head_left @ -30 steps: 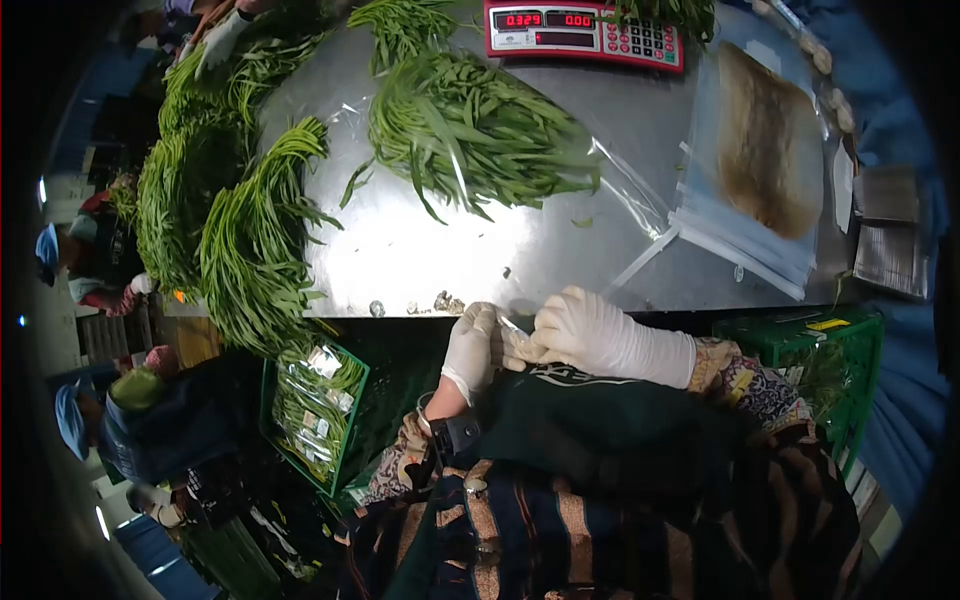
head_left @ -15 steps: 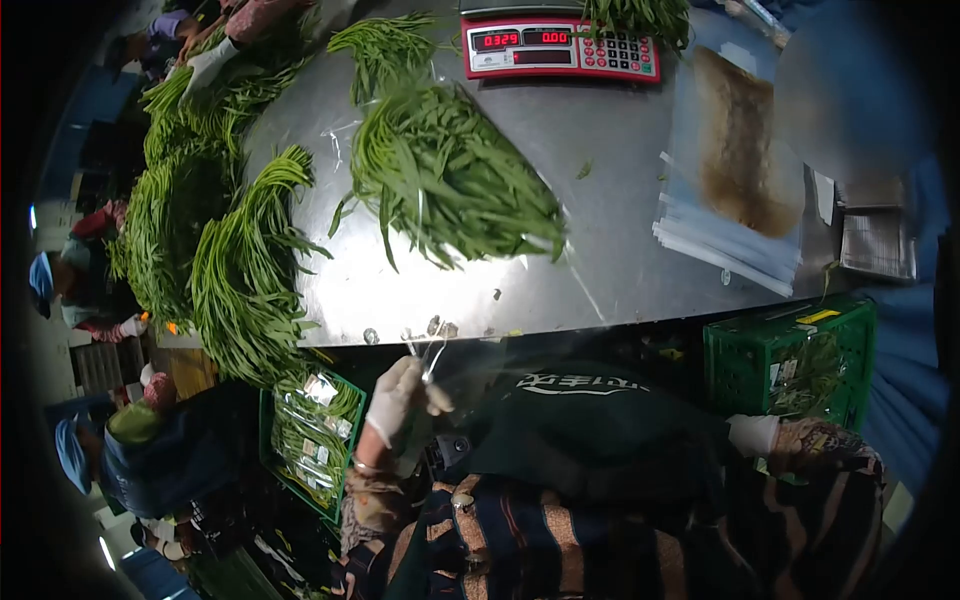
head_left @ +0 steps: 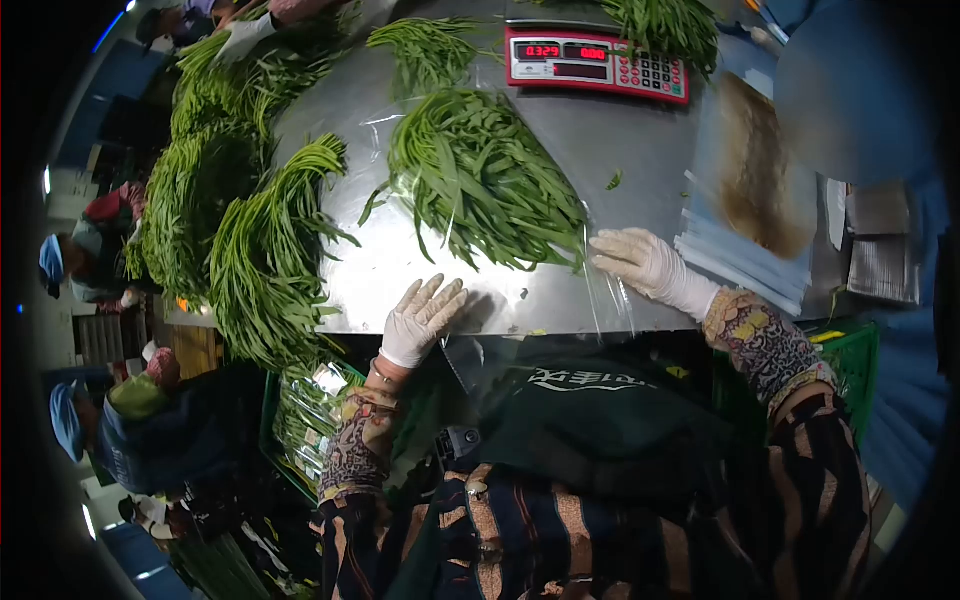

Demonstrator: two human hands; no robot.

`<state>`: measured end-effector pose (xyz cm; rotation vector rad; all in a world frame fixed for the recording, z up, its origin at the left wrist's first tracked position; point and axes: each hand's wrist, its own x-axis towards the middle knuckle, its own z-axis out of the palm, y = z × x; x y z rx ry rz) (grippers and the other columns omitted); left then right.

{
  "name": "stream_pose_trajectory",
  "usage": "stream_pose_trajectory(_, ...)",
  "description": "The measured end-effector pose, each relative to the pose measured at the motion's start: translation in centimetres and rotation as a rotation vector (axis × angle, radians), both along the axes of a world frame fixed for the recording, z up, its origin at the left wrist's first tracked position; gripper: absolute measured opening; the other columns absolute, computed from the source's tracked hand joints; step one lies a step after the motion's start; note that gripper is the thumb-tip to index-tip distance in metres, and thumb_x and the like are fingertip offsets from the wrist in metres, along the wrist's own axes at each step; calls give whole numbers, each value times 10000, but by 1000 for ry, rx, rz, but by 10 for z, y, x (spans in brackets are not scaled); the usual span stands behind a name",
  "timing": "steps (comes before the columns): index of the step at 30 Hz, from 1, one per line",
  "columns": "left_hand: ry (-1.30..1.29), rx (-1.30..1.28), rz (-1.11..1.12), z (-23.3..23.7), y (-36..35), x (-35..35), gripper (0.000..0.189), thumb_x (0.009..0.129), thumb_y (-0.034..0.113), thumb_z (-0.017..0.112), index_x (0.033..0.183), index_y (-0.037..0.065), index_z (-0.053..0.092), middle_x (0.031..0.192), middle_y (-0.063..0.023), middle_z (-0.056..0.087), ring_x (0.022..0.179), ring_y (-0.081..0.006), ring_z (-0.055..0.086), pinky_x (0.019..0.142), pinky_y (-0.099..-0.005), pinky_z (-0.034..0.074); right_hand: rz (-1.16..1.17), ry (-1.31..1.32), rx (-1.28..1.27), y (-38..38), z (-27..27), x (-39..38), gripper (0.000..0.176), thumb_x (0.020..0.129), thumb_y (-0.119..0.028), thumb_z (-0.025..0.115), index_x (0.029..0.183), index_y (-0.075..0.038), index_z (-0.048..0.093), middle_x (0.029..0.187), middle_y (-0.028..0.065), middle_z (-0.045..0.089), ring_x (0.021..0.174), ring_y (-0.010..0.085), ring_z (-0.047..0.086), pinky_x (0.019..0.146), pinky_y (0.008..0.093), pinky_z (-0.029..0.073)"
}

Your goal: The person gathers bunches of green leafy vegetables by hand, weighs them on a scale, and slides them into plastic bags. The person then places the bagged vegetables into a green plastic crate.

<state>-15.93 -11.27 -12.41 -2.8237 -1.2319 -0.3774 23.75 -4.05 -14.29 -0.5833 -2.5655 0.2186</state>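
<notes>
A bundle of leafy greens [head_left: 485, 180] lies in a clear plastic bag on the metal table. Below it, my gloved left hand [head_left: 424, 318] is over the table's near edge, fingers spread and holding nothing. My gloved right hand [head_left: 648, 268] is at the lower right end of the bag, its fingers stretched out flat beside the clear plastic. Whether the fingertips touch the plastic, I cannot tell. Above the bundle, loose greens [head_left: 425, 50] lie near the red scale [head_left: 600, 62], which shows 0.329.
More greens [head_left: 275, 250] are heaped at the left of the table [head_left: 385, 310]. Plastic bags [head_left: 750, 250] are stacked at the right. Green crates [head_left: 268, 425] with packed greens stand below the table's edge. Several co-workers are at the left; one gloved hand [head_left: 245, 40] touches the greens.
My left hand has moved up and opened, without the thin strand seen at its fingers before. My right hand has risen from beside the right crate to the bag. The view has shifted slightly.
</notes>
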Motion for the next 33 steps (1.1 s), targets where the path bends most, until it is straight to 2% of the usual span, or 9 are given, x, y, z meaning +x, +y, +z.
stream_pose_trajectory(8,-628,-382,181,-3,-2,-10,287,883,202,558,1117,44,608,974,-118,663,843,-260,647,765,-320,515,-547,379,-604,18,27,-50,171,908,-190,465,895,-62,578,694,114,601,667,305,621,596,375,479)
stream_pose_trajectory(11,-1336,-1065,829,7,4,-5,396,946,311,490,1016,-54,628,783,-130,677,549,-163,603,510,-259,483,-716,342,-719,44,33,-66,244,926,-274,449,888,-68,575,617,138,576,635,335,614,575,400,461)
stream_pose_trajectory(15,-1031,-552,1155,7,7,-5,395,883,137,569,1232,-27,483,931,-141,641,863,-218,610,725,-279,472,-733,388,-661,57,18,-83,261,908,-298,499,884,-49,575,677,152,610,663,336,627,586,412,457)
stream_pose_trajectory(19,-334,313,558,26,40,-13,617,815,73,581,1375,20,326,1379,-208,382,1282,-353,362,1061,-404,280,-873,288,-1281,67,26,-88,343,913,-343,523,954,-14,609,763,120,655,700,234,644,625,354,483)
stream_pose_trajectory(21,-47,-144,459,34,74,-19,539,853,42,513,1369,48,357,1389,-173,389,1280,-375,357,1080,-421,244,-713,391,-1740,68,38,-91,390,918,-359,526,1013,8,614,831,90,664,735,161,634,653,305,495)
stream_pose_trajectory(24,-1025,-729,307,-22,94,-47,371,940,74,403,1296,-18,450,1334,-167,460,1220,-245,452,1049,-345,317,-324,1055,-2116,56,87,-122,369,913,-316,541,1071,15,583,875,44,629,730,124,594,658,259,484)
stream_pose_trajectory(30,-775,-233,631,-29,123,4,382,901,107,479,1269,3,463,1246,-154,514,1118,-218,506,952,-309,387,311,1314,-1212,47,110,-116,414,876,-147,569,1257,-57,436,701,-5,492,623,132,470,572,240,407)
stream_pose_trajectory(31,-815,-315,577,-28,131,34,379,897,114,489,1259,3,470,1234,-154,521,1108,-216,510,945,-308,391,960,1642,-1772,49,131,-107,303,915,-173,525,1200,-81,485,590,-42,411,499,79,391,448,205,341)
stream_pose_trajectory(33,-867,-511,451,-23,139,98,374,888,128,509,1240,5,485,1210,-154,535,1090,-213,519,931,-307,399,770,1885,-1989,8,201,-61,172,972,-244,430,1053,-133,534,520,-81,249,429,31,210,381,197,156)
